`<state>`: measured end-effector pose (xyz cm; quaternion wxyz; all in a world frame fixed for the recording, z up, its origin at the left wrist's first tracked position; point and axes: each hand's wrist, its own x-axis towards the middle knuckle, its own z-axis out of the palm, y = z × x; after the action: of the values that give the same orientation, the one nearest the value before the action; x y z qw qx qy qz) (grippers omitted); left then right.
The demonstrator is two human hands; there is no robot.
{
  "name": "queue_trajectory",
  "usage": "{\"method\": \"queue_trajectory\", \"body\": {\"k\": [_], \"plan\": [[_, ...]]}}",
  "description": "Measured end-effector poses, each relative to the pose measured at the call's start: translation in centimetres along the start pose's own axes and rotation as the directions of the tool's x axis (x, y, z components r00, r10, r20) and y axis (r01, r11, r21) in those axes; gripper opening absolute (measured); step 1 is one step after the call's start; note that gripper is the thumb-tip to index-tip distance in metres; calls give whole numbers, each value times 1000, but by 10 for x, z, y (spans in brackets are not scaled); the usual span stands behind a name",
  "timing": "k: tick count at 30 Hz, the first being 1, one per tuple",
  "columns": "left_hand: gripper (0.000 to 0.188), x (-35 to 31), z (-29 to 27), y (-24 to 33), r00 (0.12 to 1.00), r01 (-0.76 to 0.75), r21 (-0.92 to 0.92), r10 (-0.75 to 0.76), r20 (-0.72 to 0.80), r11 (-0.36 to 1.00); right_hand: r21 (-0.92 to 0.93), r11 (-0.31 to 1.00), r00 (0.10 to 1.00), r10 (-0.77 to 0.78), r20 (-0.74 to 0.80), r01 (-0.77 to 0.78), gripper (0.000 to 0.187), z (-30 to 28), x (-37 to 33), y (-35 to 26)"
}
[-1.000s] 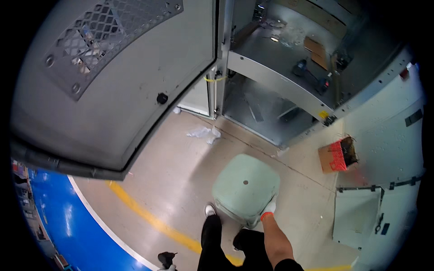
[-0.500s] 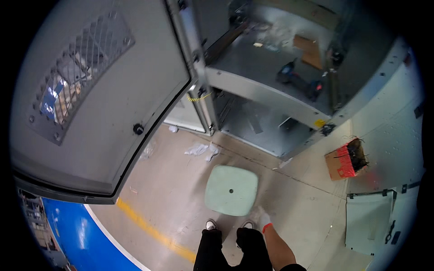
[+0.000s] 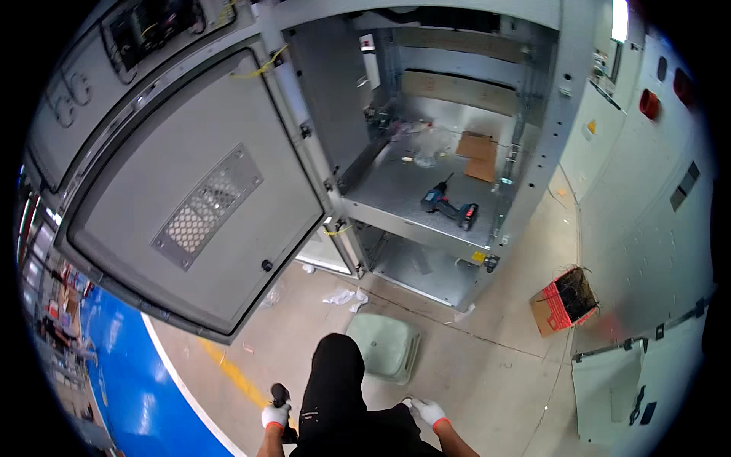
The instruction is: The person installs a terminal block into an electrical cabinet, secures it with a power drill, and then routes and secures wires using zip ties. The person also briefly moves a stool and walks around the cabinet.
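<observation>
My left hand (image 3: 276, 416), in a white glove with a red cuff, is closed around a dark tool shaped like a cordless drill (image 3: 280, 394), low beside my left leg. My right hand (image 3: 429, 412), gloved the same way, hangs beside my right thigh; its fingers are not clear enough to read. A pale green plastic stool (image 3: 383, 348) stands on the floor ahead of me, partly covered by my raised left knee (image 3: 336, 364). Beyond it is an open metal cabinet (image 3: 403, 217), with another cordless drill (image 3: 449, 208) lying on its shelf.
The grey cabinet door (image 3: 228, 107) swings out at the left. Brown cardboard pieces (image 3: 478, 155) and clear plastic lie on the shelf. White cloths (image 3: 344, 297) lie on the floor. At right stands a red and brown carton (image 3: 554, 306) with dark strands, beside a pale panel (image 3: 605, 392).
My view has tilted up, showing more of the cabinet. My left knee has risen in front of the stool. The left hand with the dark tool has come into view.
</observation>
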<state>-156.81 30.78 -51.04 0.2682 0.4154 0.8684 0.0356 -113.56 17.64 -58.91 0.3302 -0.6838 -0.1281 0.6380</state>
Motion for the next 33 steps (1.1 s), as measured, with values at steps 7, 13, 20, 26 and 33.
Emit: {"method": "queue_trajectory", "body": {"k": [7,13,20,26,33], "plan": [[31,38,-74,184,898,-406,-268,328,-294,874,-485,849,965,-258,-37,208,65,-9,14,-59],[23,71,-54,412,755,-436,-833,643,-133,339,-287,957,979,-103,-174,50,56,-56,94,-29],[27,88,-3,564,534,420,-800,596,599,428,-151,983,966,-136,-222,104,47,-7,-11,-276],[30,158,118,676,615,620,-768,509,603,161,224,890,903,-337,-267,398,39,49,-98,-358],[50,222,232,726,628,598,-769,464,624,225,334,868,800,-112,-589,367,33,36,-142,-350]]}}
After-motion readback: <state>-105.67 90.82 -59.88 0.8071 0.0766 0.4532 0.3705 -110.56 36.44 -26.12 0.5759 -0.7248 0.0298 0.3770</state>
